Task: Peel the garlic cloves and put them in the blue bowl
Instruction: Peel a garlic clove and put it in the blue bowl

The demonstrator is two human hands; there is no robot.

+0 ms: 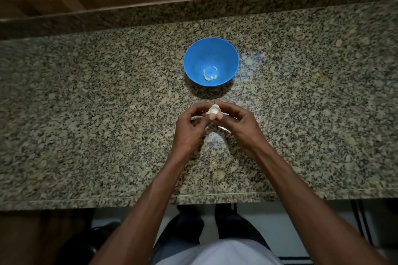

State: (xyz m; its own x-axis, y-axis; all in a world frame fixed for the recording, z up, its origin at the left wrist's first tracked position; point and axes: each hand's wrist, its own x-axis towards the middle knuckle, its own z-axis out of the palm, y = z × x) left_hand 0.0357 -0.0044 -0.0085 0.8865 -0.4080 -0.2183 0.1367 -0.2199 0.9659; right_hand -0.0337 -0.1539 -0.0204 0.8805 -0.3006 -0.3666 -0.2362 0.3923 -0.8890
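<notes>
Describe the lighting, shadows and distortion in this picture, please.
Head view: dim light overall; the blue bowl casts a dark shadow toward the hands; glare spot on the granite counter right of the bowl; wide-angle lens bends the counter edges.

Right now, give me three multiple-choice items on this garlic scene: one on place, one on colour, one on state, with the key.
1. Where does the bowl stand relative to the hands?
A. beyond them on the counter
B. between them and the person
C. on the floor

2. What colour is the bowl?
A. red
B. blue
C. white

3. What are the hands doing?
A. lying flat on the counter
B. both holding the garlic
C. lifting the bowl

Key: 1 A, the bowl sits farther away on the granite counter. 2 B, its wall is plainly blue. 3 B, the left hand and right hand pinch the garlic between them.
</notes>
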